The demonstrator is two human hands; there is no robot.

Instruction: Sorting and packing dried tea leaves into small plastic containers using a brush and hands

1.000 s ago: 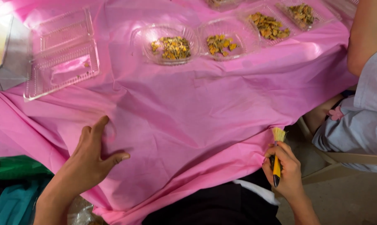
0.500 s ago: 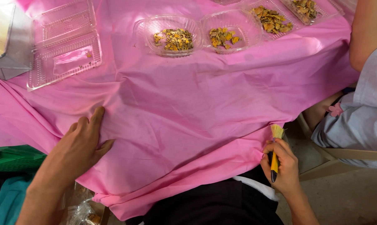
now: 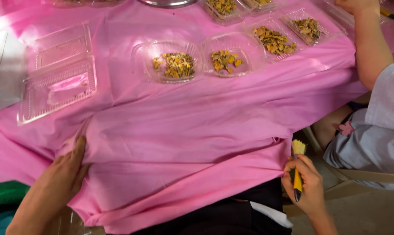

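The left hand [image 3: 63,174] pinches a fold of the pink tablecloth [image 3: 197,126], fingers closed on it; the right hand [image 3: 305,185] is wrapped around a small yellow-handled brush [image 3: 297,167] — bristles up, just beside the cloth's edge.

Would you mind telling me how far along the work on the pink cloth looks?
Done: the cloth's middle lies bare, with dried petals sorted into clear trays. In hand: the left hand grips a fold at the cloth's edge; the right hand holds a small yellow brush. Left: wrinkles remain across the cloth.
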